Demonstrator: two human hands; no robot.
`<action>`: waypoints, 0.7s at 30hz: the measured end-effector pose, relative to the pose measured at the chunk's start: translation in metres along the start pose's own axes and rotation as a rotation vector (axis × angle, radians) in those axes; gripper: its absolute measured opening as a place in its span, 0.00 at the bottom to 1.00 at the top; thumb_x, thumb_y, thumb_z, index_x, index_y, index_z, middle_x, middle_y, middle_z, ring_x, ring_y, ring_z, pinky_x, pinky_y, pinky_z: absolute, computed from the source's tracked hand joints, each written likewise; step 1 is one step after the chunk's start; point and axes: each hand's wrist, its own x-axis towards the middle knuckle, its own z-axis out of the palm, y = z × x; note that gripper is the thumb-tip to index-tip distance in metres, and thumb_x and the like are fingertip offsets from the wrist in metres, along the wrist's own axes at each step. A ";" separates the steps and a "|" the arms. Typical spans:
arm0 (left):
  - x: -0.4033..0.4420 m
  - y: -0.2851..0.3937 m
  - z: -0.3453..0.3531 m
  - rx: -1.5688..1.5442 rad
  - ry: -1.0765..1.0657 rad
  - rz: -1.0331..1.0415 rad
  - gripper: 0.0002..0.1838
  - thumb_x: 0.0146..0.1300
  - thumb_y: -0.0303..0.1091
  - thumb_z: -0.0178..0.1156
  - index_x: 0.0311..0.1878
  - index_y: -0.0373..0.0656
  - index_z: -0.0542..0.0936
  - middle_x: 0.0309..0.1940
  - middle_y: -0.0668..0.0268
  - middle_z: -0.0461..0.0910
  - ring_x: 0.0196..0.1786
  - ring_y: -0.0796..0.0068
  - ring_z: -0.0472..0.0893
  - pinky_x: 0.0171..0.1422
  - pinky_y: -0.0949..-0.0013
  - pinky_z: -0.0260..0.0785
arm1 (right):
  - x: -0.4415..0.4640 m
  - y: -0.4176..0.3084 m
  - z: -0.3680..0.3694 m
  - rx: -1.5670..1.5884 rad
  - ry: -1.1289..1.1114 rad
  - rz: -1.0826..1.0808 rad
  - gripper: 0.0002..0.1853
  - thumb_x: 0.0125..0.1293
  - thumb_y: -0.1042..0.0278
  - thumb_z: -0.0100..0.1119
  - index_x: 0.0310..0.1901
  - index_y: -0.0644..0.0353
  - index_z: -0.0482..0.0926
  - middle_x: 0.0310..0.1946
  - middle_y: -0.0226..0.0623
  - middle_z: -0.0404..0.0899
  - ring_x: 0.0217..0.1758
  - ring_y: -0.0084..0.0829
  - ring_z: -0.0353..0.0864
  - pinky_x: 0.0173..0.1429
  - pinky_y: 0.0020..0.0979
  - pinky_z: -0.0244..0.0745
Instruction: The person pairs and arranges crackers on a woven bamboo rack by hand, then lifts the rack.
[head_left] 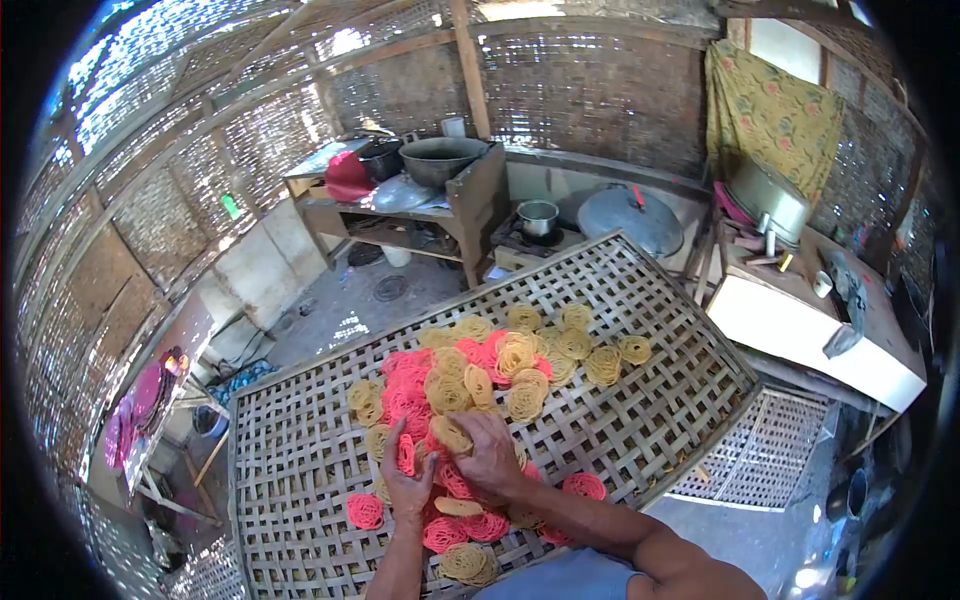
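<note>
Both hands are over a pile of round, lacy crackers made of thin strands, some pink and some tan, on a woven bamboo tray. My left hand [408, 488] has its fingers closed round a pink cracker [406, 455], held on edge. Close to its right, my right hand [492, 458] grips a tan cracker [450, 435] between thumb and fingers. Pink crackers [407, 385] are heaped just beyond the hands, with tan crackers [447, 388] on top of them. More of both colours lie under and around my wrists, partly hidden by my forearms.
The slatted bamboo tray [300, 470] spans the space before me. Beyond it stand a wooden bench [470, 215] with a large dark pan [440, 160], a small pot [538, 217] on a stove, and a big round lid [632, 220]. A table [810, 335] stands right.
</note>
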 end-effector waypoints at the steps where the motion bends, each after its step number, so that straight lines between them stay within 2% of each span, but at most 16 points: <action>1: -0.001 0.003 -0.001 0.019 0.037 0.015 0.38 0.57 0.34 0.75 0.70 0.36 0.72 0.66 0.53 0.77 0.69 0.59 0.75 0.77 0.58 0.62 | 0.005 -0.001 0.002 0.080 -0.020 -0.025 0.31 0.54 0.64 0.70 0.62 0.61 0.78 0.59 0.48 0.79 0.65 0.50 0.75 0.68 0.45 0.71; 3: -0.003 0.009 -0.002 -0.010 0.139 0.046 0.33 0.61 0.29 0.69 0.69 0.33 0.73 0.65 0.52 0.78 0.68 0.59 0.76 0.76 0.59 0.62 | 0.022 -0.009 -0.003 0.226 -0.104 -0.055 0.33 0.49 0.71 0.70 0.61 0.60 0.79 0.60 0.48 0.79 0.66 0.47 0.77 0.70 0.43 0.72; 6: -0.002 0.006 0.002 -0.145 0.329 -0.052 0.32 0.61 0.30 0.69 0.68 0.33 0.73 0.64 0.53 0.78 0.68 0.59 0.75 0.76 0.59 0.62 | 0.049 -0.004 -0.012 0.275 -0.168 -0.216 0.37 0.46 0.73 0.69 0.64 0.60 0.77 0.63 0.47 0.78 0.69 0.47 0.75 0.74 0.42 0.69; 9: 0.001 0.001 -0.005 0.146 0.232 -0.107 0.39 0.55 0.33 0.75 0.70 0.35 0.71 0.64 0.51 0.76 0.69 0.54 0.73 0.77 0.56 0.60 | 0.083 0.017 -0.039 0.124 -0.221 -0.213 0.39 0.54 0.62 0.76 0.68 0.60 0.74 0.68 0.48 0.75 0.73 0.47 0.71 0.77 0.42 0.65; 10: 0.003 0.002 -0.005 0.219 0.210 -0.120 0.41 0.53 0.33 0.77 0.70 0.36 0.70 0.64 0.50 0.75 0.70 0.52 0.72 0.77 0.55 0.60 | 0.095 0.035 -0.045 0.015 -0.232 -0.191 0.40 0.56 0.52 0.74 0.68 0.60 0.74 0.67 0.49 0.74 0.72 0.48 0.72 0.76 0.44 0.66; 11: 0.004 0.000 -0.005 0.251 0.188 -0.086 0.48 0.48 0.35 0.80 0.73 0.38 0.68 0.66 0.48 0.72 0.72 0.48 0.70 0.78 0.53 0.59 | 0.108 0.053 -0.049 -0.096 -0.239 -0.171 0.42 0.57 0.42 0.73 0.68 0.60 0.74 0.67 0.51 0.74 0.71 0.49 0.72 0.74 0.47 0.66; 14: 0.005 -0.003 -0.001 0.283 0.174 -0.091 0.50 0.47 0.36 0.81 0.74 0.38 0.67 0.71 0.47 0.68 0.75 0.49 0.66 0.81 0.55 0.57 | 0.136 0.089 -0.055 -0.509 -0.140 -0.086 0.52 0.56 0.24 0.64 0.72 0.59 0.70 0.70 0.54 0.70 0.75 0.53 0.67 0.75 0.52 0.61; 15: 0.004 -0.011 0.000 0.298 0.168 -0.110 0.55 0.43 0.40 0.84 0.75 0.38 0.65 0.72 0.46 0.67 0.76 0.48 0.65 0.81 0.54 0.57 | 0.142 0.096 -0.049 -0.509 -0.240 -0.018 0.54 0.54 0.22 0.64 0.72 0.58 0.69 0.69 0.54 0.70 0.74 0.53 0.67 0.76 0.52 0.60; 17: 0.005 -0.007 -0.001 0.303 0.151 -0.120 0.57 0.41 0.42 0.85 0.74 0.37 0.65 0.71 0.46 0.67 0.76 0.48 0.66 0.80 0.54 0.58 | 0.150 0.106 -0.035 -0.507 -0.427 0.117 0.59 0.50 0.17 0.63 0.73 0.57 0.69 0.68 0.55 0.71 0.73 0.53 0.67 0.77 0.51 0.58; 21: 0.011 -0.003 -0.008 0.208 0.104 -0.114 0.62 0.36 0.46 0.87 0.75 0.36 0.64 0.70 0.46 0.69 0.74 0.49 0.68 0.79 0.54 0.60 | 0.125 0.045 -0.017 -0.382 -0.467 0.030 0.62 0.46 0.14 0.63 0.75 0.55 0.66 0.68 0.57 0.70 0.75 0.56 0.63 0.75 0.52 0.61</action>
